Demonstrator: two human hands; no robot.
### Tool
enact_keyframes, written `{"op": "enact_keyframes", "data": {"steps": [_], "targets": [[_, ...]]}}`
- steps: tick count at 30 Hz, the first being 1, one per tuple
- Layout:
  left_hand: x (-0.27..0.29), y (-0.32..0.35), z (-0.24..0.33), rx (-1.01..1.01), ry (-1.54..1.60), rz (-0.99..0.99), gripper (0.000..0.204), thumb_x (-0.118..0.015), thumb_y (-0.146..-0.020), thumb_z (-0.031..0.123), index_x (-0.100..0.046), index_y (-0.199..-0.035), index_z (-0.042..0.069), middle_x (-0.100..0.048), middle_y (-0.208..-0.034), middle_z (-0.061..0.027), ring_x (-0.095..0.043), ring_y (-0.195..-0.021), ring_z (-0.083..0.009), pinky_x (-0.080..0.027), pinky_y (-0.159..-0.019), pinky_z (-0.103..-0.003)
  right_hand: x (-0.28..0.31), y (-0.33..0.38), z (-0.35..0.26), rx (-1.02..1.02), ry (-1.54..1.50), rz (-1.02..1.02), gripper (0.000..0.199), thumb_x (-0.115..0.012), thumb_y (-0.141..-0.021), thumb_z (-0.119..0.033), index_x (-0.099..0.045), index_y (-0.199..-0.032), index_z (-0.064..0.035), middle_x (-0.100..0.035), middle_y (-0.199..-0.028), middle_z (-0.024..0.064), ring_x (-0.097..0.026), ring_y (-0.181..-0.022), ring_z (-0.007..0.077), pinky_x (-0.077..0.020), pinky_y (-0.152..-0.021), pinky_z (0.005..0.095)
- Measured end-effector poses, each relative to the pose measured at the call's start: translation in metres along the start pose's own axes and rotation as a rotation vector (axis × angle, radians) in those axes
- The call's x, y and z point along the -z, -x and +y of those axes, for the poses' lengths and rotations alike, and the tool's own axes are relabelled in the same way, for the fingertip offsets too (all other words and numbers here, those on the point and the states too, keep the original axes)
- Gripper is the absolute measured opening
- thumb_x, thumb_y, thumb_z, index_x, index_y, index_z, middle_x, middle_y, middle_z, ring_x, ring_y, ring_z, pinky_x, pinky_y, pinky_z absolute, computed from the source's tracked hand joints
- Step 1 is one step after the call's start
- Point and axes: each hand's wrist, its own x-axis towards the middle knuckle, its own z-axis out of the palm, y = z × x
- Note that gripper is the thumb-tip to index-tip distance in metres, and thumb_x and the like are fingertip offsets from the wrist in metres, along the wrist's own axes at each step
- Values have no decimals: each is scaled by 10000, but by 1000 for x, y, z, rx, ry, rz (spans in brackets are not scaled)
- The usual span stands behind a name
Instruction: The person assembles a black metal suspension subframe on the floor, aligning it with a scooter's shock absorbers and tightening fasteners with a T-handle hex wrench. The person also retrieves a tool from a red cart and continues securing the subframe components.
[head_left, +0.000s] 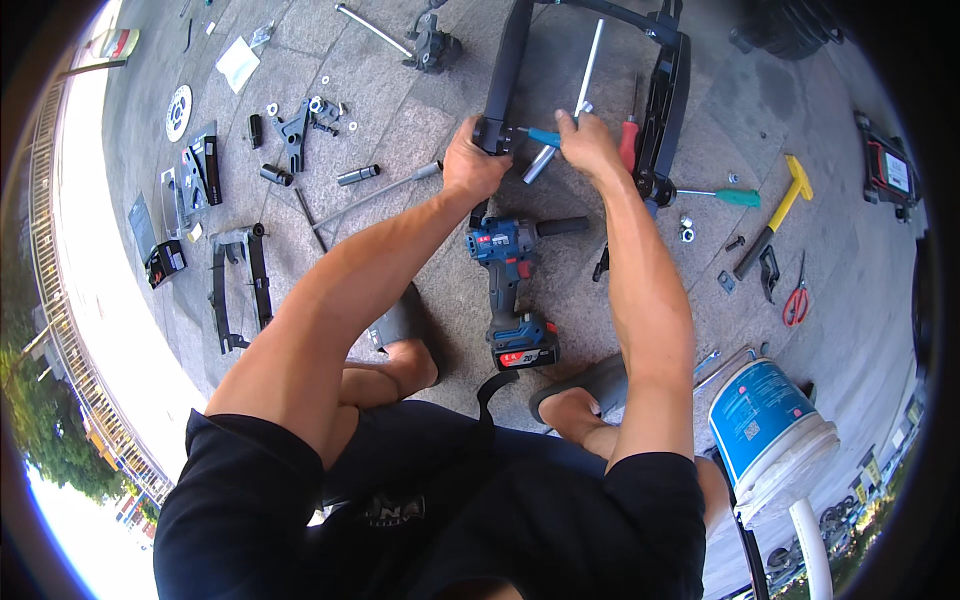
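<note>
My left hand [474,165] is closed around the near end of the left arm of a black U-shaped metal frame [508,70]. My right hand [592,147] grips a thin tool with a blue handle [543,137], which looks like a screwdriver. Its tip points left, close to the frame end by my left hand; whether they touch I cannot tell. Beside and partly behind my right hand is a silver bar wrench [592,65] with a socket-like lower end. A red-handled screwdriver [629,143] lies just right of that hand. Below both hands rests a blue cordless impact wrench [503,245].
Sockets [358,175], a long-handled wrench [380,192], a bracket [293,130] and a second black frame [240,280] lie left. Rightward are a green-handled screwdriver [735,197], yellow hammer [785,205], red-handled scissors [797,303], a bucket [770,425] and a black-red case [888,168].
</note>
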Motion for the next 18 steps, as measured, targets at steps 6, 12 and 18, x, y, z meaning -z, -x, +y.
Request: {"op": "enact_keyframes", "data": {"steps": [6, 12, 18], "targets": [[-3, -2, -3, 35, 31, -15, 532, -786, -670, 73, -559, -1151, 66, -661, -958, -56, -632, -894, -165, -498, -828, -303, 18, 25, 24, 158, -310, -119, 296, -619, -898, -223, -625, -1128, -37, -659, -1038, 216, -637, -1008, 340, -477, -876, 392], [-6, -3, -9, -2, 84, -6, 479, -783, -678, 50, -566, -1105, 61, -664, -928, -41, -633, -858, -144, -509, -785, -296, -5, 53, 30, 514, -292, 55, 315, -571, -870, -1, -607, -1181, -30, -585, -1040, 156, -605, -959, 326, -481, -818, 362], [-8, -6, -14, -11, 76, 0, 459, -793, -677, 54, -570, -1078, 50, -672, -906, -44, -640, -842, -140, -518, -766, -294, -15, 65, 24, 497, -289, 113, 340, -565, -864, 9, -609, -1198, -44, -576, -1066, 162, -607, -961, 344, -485, -825, 380]]}}
